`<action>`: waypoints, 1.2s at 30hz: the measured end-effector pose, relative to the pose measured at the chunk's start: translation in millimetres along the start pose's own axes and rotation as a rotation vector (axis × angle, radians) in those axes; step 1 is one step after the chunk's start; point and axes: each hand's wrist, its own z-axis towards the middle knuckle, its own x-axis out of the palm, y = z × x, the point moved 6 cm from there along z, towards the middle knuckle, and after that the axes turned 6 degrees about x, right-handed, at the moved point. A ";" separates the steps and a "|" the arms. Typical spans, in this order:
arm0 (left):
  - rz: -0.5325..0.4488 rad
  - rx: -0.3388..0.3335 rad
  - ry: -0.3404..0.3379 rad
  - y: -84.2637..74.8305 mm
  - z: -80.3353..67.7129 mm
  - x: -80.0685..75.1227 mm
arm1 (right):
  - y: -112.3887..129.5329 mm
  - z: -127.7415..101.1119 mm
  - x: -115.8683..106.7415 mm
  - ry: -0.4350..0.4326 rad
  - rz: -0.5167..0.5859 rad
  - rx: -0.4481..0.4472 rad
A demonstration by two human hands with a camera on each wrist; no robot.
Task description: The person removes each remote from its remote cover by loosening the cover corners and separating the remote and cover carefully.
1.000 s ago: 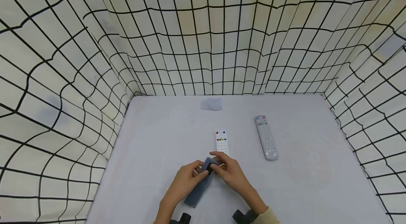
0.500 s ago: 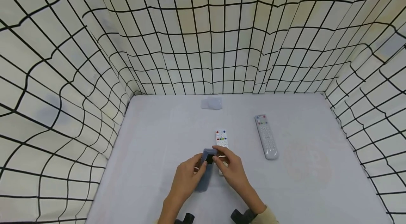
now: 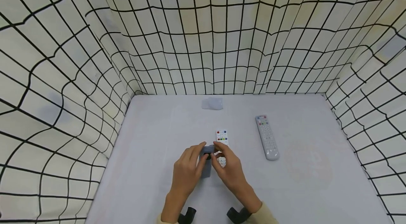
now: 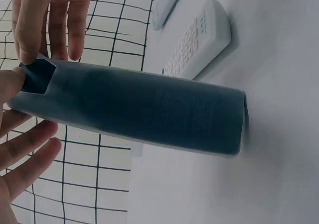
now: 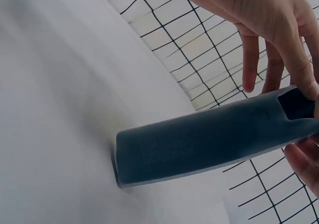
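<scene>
A dark remote control in a translucent blue-grey cover (image 3: 207, 171) stands steeply tilted, its lower end right at the tabletop. Its back, with faint print, fills the middle of the left wrist view, and the cover (image 4: 149, 109) has a cutout near its top showing black. My left hand (image 3: 187, 167) pinches the upper left edge, thumb at the cutout. Opposite it, my right hand (image 3: 233, 168) pinches the upper right edge with thumb and fingers. In the right wrist view both thumbs meet the cutout's border on the covered remote (image 5: 209, 139). The front face is hidden.
Just beyond my right fingers lies a small white remote (image 3: 222, 136) with coloured buttons, partly covered by the hand. A longer grey remote (image 3: 267, 137) lies to the right. Near the back edge is a flat clear plastic piece (image 3: 212, 103). Black netting (image 3: 222, 51) surrounds the white table (image 3: 152, 139).
Both hands have moved forward with the covered remote. It has swung from slanting to lined up straight ahead and tipped up steeper. My left fingers have shifted to its top edge.
</scene>
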 end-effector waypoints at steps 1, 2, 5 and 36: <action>0.002 0.009 -0.013 1.4 0.2 -1.4 | 1.2 1.0 0.3 -0.006 -0.014 -0.014; 0.003 0.022 -0.028 2.6 0.4 -2.6 | 2.5 1.9 0.5 -0.012 -0.031 -0.029; -0.002 0.055 -0.049 5.6 0.2 -5.5 | 5.6 3.4 0.6 -0.048 -0.108 -0.089; -0.441 -0.189 0.173 14.9 -22.0 34.6 | 5.3 1.4 -5.1 -0.447 -0.198 -0.425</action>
